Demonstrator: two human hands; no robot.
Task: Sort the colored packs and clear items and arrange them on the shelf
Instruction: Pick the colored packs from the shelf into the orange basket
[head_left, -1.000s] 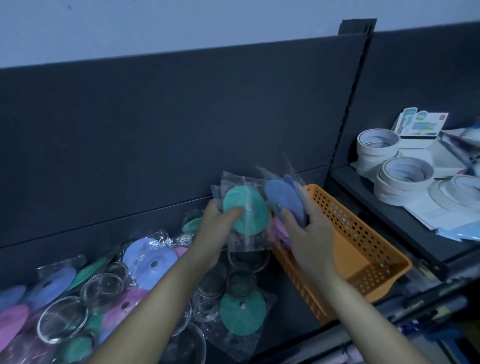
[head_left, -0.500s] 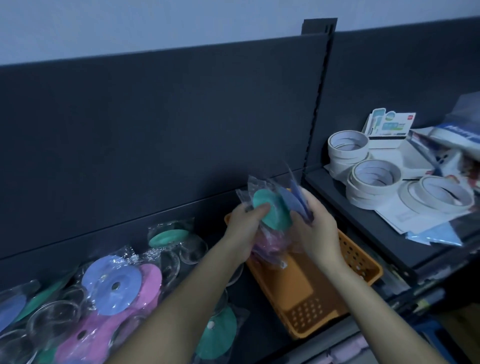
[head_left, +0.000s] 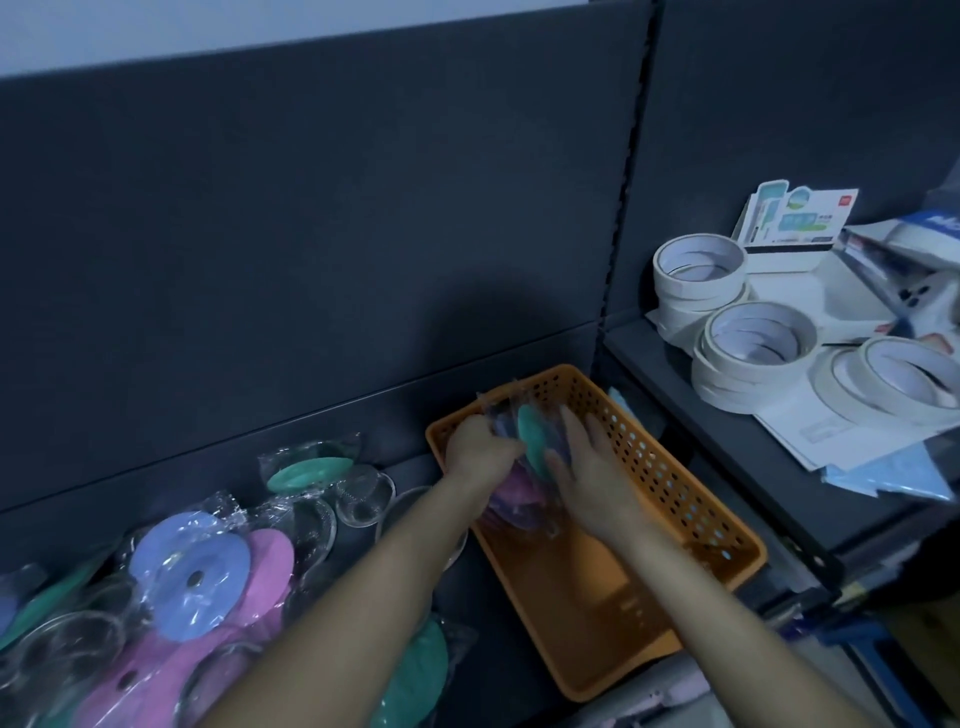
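Both my hands hold a bunch of clear-wrapped colored disc packs (head_left: 530, 441) standing on edge inside the orange perforated basket (head_left: 670, 478). My left hand (head_left: 475, 449) grips the bunch from the left. From the right, my right hand (head_left: 584, 467) presses against it with fingers spread. A green disc shows at the top between the hands, pink and purple ones below. More packs lie loose on the shelf at lower left: blue (head_left: 182, 566), pink (head_left: 260, 582), green (head_left: 306, 470), with clear round dishes (head_left: 363, 493) among them.
The dark back panel (head_left: 311, 234) rises behind the shelf. On the right a higher shelf (head_left: 675, 384) carries stacked white tape rolls (head_left: 753, 348), paper sheets and a printed card pack (head_left: 800, 218). The basket's near half (head_left: 587, 613) holds nothing.
Both hands have lowered the bunch of packs from above the basket down into its far end. The view has tilted down and shifted left.
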